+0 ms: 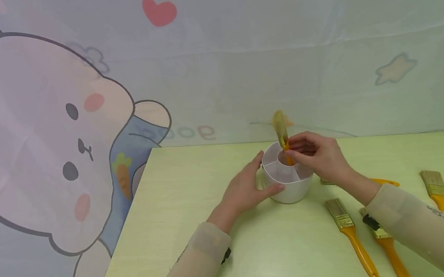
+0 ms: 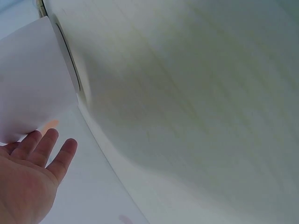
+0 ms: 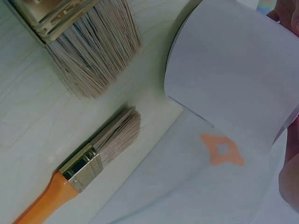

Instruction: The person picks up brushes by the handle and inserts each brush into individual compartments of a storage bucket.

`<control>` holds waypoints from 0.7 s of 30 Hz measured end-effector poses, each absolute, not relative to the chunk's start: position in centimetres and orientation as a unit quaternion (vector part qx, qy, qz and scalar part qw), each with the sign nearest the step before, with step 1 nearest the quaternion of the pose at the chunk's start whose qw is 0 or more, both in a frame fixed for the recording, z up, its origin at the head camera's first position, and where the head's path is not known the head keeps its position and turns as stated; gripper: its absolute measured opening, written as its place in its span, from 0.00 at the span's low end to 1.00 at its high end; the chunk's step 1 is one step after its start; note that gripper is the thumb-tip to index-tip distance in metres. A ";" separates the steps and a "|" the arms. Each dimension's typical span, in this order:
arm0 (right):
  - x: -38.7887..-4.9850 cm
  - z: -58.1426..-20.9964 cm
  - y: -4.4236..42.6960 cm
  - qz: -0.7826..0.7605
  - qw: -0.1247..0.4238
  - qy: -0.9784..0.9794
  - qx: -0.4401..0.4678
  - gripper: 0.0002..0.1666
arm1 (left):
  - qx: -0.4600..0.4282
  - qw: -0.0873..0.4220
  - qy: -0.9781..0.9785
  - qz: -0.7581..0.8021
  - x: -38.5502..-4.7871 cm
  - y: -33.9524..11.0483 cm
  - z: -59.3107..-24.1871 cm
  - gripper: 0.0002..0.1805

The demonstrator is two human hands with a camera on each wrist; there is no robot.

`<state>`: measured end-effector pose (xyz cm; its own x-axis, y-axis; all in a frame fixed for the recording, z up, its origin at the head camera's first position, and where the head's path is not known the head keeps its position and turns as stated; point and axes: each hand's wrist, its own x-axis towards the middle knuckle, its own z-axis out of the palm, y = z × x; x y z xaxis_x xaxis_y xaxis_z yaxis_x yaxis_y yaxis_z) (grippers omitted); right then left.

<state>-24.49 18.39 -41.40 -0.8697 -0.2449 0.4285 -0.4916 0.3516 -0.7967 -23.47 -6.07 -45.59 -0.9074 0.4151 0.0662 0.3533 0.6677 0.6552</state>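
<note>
A round white organizer point(image 1: 291, 191) with divided compartments stands near the table's back edge; its white wall also shows in the left wrist view point(image 2: 35, 79) and the right wrist view point(image 3: 233, 70). My left hand point(image 1: 246, 186) grips its left side, thumb at the front and fingers behind. Above the organizer my right hand point(image 1: 321, 156) pinches the orange handle of a brush point(image 1: 280, 126), bristles up, its lower end inside the round middle compartment. Whether the handle touches the bottom is hidden.
Several orange-handled brushes lie on the table at the right: one point(image 1: 347, 225) in front of the organizer, one point(image 1: 386, 243) by the right sleeve, one point(image 1: 436, 186) farther right, another partly under the right wrist. A printed cloth point(image 1: 223, 78) hangs behind the table.
</note>
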 end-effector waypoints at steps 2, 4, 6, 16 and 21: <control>-24.5 -41.4 18.4 0.519 0.122 -0.815 0.227 0.14 | 0.209 0.045 0.912 0.350 -23.4 -6.1 -45.5 0.60; -24.6 -41.5 18.3 0.517 0.122 -0.816 0.228 0.14 | 0.208 0.046 0.913 0.349 -23.3 -6.0 -45.4 0.60; -24.7 -41.5 18.3 0.516 0.122 -0.817 0.229 0.14 | 0.206 0.048 0.913 0.349 -23.3 -6.0 -45.3 0.60; -24.7 -41.5 18.7 0.516 0.118 -0.819 0.223 0.15 | 0.207 0.050 0.913 0.349 -23.4 -5.9 -45.4 0.60; -24.6 -41.2 19.1 0.525 0.119 -0.811 0.229 0.15 | 0.209 0.052 0.911 0.351 -23.4 -6.0 -45.4 0.59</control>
<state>-24.61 19.08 -41.19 -0.8668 -0.2458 0.4338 -0.4964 0.3436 -0.7972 -23.43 -5.98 -45.42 -0.9076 0.4166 0.0522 0.3440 0.6664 0.6615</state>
